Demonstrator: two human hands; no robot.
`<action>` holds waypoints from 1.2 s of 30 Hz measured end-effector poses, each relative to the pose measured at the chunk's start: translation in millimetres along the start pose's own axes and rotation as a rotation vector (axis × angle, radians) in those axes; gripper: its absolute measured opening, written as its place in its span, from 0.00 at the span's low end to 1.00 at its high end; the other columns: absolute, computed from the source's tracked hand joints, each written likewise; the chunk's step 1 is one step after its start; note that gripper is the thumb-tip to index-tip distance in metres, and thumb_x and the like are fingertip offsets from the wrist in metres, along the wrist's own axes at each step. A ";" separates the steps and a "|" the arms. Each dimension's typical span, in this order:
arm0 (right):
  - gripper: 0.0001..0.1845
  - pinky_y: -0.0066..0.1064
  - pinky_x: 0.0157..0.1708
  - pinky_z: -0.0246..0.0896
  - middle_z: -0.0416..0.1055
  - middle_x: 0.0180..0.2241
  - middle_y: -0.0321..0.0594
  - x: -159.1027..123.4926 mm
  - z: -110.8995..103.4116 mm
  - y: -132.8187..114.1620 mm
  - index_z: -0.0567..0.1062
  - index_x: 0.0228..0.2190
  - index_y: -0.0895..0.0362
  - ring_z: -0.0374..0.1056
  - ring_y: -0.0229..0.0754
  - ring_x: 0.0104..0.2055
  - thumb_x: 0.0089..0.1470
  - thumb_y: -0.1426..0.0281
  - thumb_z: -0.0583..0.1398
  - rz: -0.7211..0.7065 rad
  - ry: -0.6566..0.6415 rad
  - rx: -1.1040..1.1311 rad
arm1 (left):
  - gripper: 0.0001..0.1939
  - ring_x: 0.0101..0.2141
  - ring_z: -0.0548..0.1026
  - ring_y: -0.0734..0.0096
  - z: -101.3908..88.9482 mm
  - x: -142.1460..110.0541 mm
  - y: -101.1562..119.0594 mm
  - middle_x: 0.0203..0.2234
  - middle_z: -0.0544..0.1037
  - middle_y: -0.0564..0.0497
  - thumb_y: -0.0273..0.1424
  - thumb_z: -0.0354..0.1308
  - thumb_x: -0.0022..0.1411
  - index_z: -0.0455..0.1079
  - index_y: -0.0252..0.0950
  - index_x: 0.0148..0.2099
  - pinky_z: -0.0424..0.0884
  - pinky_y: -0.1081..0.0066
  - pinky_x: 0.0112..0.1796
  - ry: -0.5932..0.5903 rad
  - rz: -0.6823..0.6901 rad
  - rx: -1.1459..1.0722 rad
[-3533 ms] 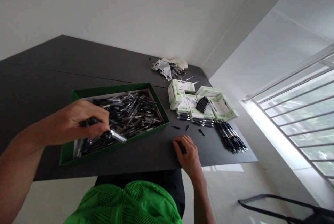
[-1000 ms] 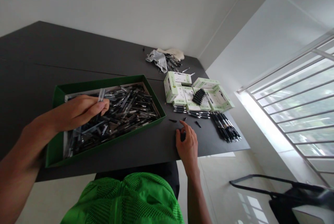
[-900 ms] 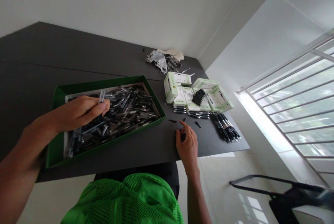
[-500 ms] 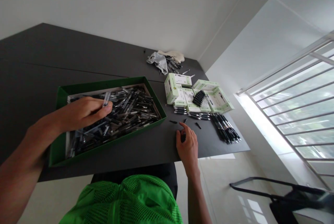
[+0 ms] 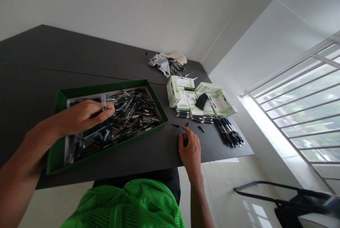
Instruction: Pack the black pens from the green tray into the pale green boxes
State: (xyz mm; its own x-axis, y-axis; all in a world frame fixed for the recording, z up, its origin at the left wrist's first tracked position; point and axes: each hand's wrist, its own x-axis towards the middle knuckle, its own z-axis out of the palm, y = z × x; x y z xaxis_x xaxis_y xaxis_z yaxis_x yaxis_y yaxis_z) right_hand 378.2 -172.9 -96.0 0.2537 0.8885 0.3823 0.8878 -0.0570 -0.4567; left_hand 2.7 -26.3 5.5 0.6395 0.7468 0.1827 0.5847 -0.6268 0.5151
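Observation:
My left hand point(image 5: 87, 114) is over the green box point(image 5: 119, 146), with thumb and fingers pinched on a clear plastic pen barrel point(image 5: 103, 99) whose upper end sticks up. The part inside the fist is hidden. Beneath it, a jumble of black and clear pen parts point(image 5: 135, 112) fills the box. My right hand point(image 5: 191, 146) rests on the table near its front edge, index finger stretched forward, thumb apart, the other fingers loosely curled; I see nothing held. Just beyond its fingertips lie small black pieces, one of them a short tapered part point(image 5: 201, 129).
Right of my right hand lies a row of black pens point(image 5: 230, 132). Behind are green-and-white cartons point(image 5: 175, 93) with a fan of black-ended pens point(image 5: 202, 101) on top. Grey cloth point(image 5: 160, 63) and more pens lie at the back. A black-framed chair point(image 5: 265, 185) stands right.
The clear barrel in my left hand has turned more upright and shifted slightly left. My right hand stays nearly where it was.

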 end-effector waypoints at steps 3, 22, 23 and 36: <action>0.18 0.43 0.48 0.65 0.73 0.36 0.41 -0.3 -0.2 0.1 0.76 0.55 0.58 0.69 0.48 0.41 0.70 0.66 0.55 -0.006 0.005 -0.003 | 0.19 0.35 0.79 0.69 -3.5 0.6 -5.2 0.34 0.83 0.52 0.42 0.49 0.76 0.76 0.35 0.44 0.68 0.75 0.41 -0.107 -0.014 -0.025; 0.14 0.36 0.39 0.66 0.72 0.33 0.38 2.9 -11.6 -8.9 0.78 0.50 0.55 0.67 0.42 0.34 0.69 0.66 0.56 -0.025 0.074 0.218 | 0.15 0.33 0.79 0.66 0.4 -6.4 -18.0 0.36 0.83 0.49 0.42 0.54 0.71 0.74 0.37 0.46 0.70 0.73 0.33 0.019 -0.026 -0.077; 0.13 0.35 0.37 0.65 0.71 0.32 0.37 4.9 -15.1 -13.1 0.79 0.48 0.55 0.66 0.42 0.33 0.69 0.67 0.56 -0.057 0.102 0.262 | 0.15 0.32 0.78 0.67 -0.2 -7.0 -18.1 0.35 0.82 0.49 0.42 0.54 0.70 0.73 0.37 0.46 0.70 0.73 0.32 0.033 -0.030 -0.088; 0.18 0.43 0.51 0.71 0.80 0.43 0.42 72.4 -47.5 -103.7 0.84 0.43 0.50 0.75 0.47 0.47 0.71 0.69 0.53 -0.540 -0.173 0.306 | 0.13 0.26 0.70 0.75 -10.6 -6.6 2.5 0.28 0.73 0.56 0.41 0.54 0.69 0.66 0.36 0.45 0.66 0.76 0.30 0.192 -0.101 -0.086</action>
State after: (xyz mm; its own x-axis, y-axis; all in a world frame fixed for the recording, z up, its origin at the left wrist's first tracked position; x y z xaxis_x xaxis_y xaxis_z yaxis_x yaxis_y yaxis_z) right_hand 322.7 -124.3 17.2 -0.2868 0.8177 0.4990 0.7171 0.5287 -0.4541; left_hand -5.4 -30.5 14.4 0.4689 0.8383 0.2783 0.5907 -0.5319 0.6067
